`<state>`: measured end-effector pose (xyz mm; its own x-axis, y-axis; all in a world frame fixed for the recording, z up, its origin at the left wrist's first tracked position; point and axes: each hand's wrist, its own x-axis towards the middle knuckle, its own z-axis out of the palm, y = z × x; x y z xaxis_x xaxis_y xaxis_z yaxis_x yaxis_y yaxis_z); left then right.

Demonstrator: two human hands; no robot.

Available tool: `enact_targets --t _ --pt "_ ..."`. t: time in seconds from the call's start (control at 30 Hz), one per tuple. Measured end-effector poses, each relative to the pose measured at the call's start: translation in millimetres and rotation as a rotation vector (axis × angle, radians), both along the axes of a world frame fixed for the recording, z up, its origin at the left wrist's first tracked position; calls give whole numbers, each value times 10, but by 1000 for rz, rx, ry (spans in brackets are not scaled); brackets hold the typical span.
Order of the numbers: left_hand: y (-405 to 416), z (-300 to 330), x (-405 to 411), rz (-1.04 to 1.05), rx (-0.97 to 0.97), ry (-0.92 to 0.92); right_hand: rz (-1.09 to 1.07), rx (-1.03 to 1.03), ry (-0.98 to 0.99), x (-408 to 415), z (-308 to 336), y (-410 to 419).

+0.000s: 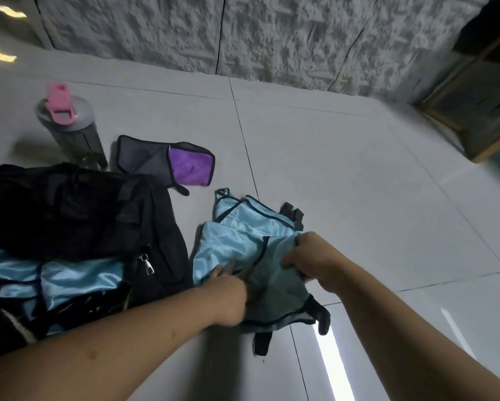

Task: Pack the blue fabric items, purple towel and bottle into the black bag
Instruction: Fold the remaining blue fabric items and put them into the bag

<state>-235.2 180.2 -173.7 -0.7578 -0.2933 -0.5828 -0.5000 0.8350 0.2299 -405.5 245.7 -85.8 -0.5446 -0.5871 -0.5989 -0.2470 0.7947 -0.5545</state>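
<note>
From the head camera, the right hand [306, 260] clutches the right edge of a blue fabric item [237, 244] lying on the tiled floor [358, 175], just beside the black bag [78, 215]. The left hand [228, 293] is blurred at its near edge; whether those fingers grip cannot be told. More blue fabric [75, 280] sits inside the bag's opening. The purple towel [185, 166] lies beyond the bag, the bottle [69, 128] upright to its left. Bare floor stretches right toward the wall [243, 39].
</note>
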Motion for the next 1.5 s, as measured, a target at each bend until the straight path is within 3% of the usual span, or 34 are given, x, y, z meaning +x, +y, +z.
enact_targets --t 0.03,0.1,0.23,0.3,0.4,0.47,0.53,0.63,0.7,0.77,0.87,1.0,1.1,1.33,1.5 --pt "-29 -35 -1 87 40 40 22 -4 28 98 26 -72" --pt "-134 -150 16 456 211 242 58 -32 87 306 37 -216" --pt "-273 -97 182 1118 866 641 161 -45 202 684 29 -486" --pt "-327 107 279 1262 1058 659 202 -52 214 856 23 -619" --pt "-450 167 387 1351 1132 710 317 -26 224 1088 39 -795" --pt "-539 142 412 1361 1027 794 261 -61 88 1148 9 -875" --pt "-598 140 440 1295 846 836 52 -205 -61 1096 -43 -892" --pt "-595 139 479 1059 536 727 -289 -387 24 868 -151 -766" --pt "-533 82 456 847 285 635 -351 -296 131 737 -251 -576" --pt "-462 -3 393 728 161 591 -341 -137 174 688 -408 -383" --pt "-430 -73 227 702 164 540 -350 -88 86 750 -607 -206" --pt "-575 -116 86 748 209 292 -390 -58 -3 758 -771 -188" --pt "-697 -162 80 741 174 218 -422 -57 -155 769 -810 -189" --pt "-832 -255 134 764 213 259 -412 -280 -349 795 -864 -137" --pt "-816 -296 200 768 194 325 -394 -424 -675 934 -915 -144"
